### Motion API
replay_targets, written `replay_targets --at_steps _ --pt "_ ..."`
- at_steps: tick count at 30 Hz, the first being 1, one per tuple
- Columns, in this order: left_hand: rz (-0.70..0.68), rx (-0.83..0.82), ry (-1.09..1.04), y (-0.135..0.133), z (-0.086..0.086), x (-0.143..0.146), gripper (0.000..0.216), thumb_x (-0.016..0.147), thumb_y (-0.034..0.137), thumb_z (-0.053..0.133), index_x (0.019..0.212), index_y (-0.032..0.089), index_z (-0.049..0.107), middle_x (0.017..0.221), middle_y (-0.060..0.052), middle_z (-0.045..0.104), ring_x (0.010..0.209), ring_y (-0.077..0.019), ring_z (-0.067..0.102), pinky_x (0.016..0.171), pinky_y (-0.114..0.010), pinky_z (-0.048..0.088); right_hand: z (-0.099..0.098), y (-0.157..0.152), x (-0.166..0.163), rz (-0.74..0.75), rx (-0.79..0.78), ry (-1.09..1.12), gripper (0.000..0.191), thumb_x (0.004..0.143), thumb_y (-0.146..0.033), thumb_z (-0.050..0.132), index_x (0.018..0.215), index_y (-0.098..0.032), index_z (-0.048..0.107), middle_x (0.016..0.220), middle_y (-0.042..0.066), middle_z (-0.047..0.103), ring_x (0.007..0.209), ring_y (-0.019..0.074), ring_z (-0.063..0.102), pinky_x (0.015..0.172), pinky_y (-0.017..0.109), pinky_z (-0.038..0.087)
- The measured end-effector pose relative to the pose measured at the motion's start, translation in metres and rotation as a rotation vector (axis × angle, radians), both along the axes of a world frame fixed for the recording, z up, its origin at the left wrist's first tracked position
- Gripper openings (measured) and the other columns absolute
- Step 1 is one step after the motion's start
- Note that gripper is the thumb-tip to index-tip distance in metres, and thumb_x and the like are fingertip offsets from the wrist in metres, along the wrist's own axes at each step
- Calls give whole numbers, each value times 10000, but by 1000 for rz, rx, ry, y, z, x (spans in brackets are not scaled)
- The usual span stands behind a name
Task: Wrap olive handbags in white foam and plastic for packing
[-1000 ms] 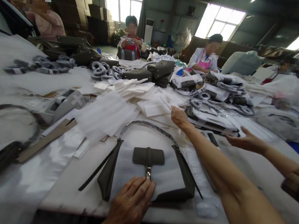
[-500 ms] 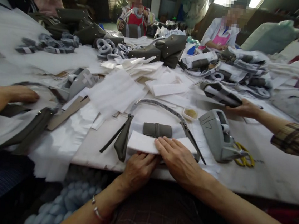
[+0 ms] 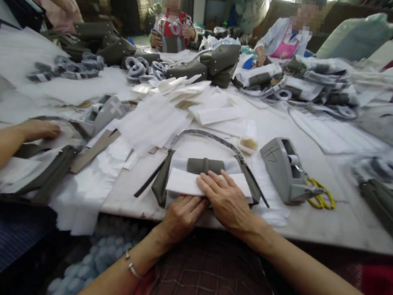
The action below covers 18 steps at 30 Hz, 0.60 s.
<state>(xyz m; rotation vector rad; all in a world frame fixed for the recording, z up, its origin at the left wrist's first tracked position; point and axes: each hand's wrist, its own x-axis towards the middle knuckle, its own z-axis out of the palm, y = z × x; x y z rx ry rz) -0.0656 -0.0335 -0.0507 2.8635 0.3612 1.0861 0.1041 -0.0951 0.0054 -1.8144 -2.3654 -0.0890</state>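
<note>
A grey-green handbag [image 3: 160, 183] lies on the table in front of me, its wrapped handle [image 3: 207, 134] arching away from me. A folded white sheet [image 3: 184, 180] covers the near part of the bag, below a grey-green strap tab [image 3: 196, 165]. My right hand [image 3: 228, 201] lies flat on the sheet with fingers stretched out. Along the bag's near edge, my left hand [image 3: 182, 216] is bent with its fingers together, gripping there; its fingertips are hidden at the sheet's edge.
A grey tape dispenser [image 3: 281, 169] and yellow-handled scissors [image 3: 322, 197] lie to the right. White sheets [image 3: 153, 119] are heaped beyond the bag. At left, a co-worker's hand [image 3: 40, 130] works over another bag [image 3: 46, 173]. More bags [image 3: 220, 62] are piled behind.
A co-worker's arm at the right has withdrawn, and a dark bag now lies blurred at the right edge. My hands stay on the bag, the right one shifted slightly left.
</note>
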Motion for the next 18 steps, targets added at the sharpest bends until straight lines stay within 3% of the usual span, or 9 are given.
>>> replay_targets --at_steps 5,9,12,15,18 --pt "-86 -17 -28 1 6 -8 248 958 79 488 1156 104 634 1038 -116 726 954 -202 681 842 -342 569 1 1 12 58 -92 71 441 992 -197 435 1427 -131 460 1475 148 488 1375 281 436 1139 536 341" --pt "-176 -41 -86 -5 34 -16 197 896 53 596 1072 127 643 966 -81 723 940 -186 663 865 -317 549 7 0 17 120 -127 123 508 1008 -418 451 1420 -121 462 1489 145 471 1415 275 375 1176 529 286" --pt "-109 7 -25 -2 51 -9 362 914 135 614 1273 119 571 1104 -120 698 1109 -234 625 987 -376 505 1 0 15 158 -68 91 553 980 -443 499 1401 -85 472 1481 165 474 1415 288 365 1192 531 253" --pt "-13 62 110 11 42 7 552 993 351 487 1451 58 391 1365 -220 563 1305 -325 508 1061 -477 450 -9 1 13 151 15 17 555 954 -397 545 1364 -27 488 1414 191 529 1369 296 414 1210 491 233" --pt "38 89 156 24 17 19 641 1022 452 338 1508 39 280 1451 -256 471 1298 -335 520 1024 -473 476 -11 -2 10 112 93 -49 443 984 -313 479 1312 -19 522 1350 172 578 1313 282 464 1212 437 243"
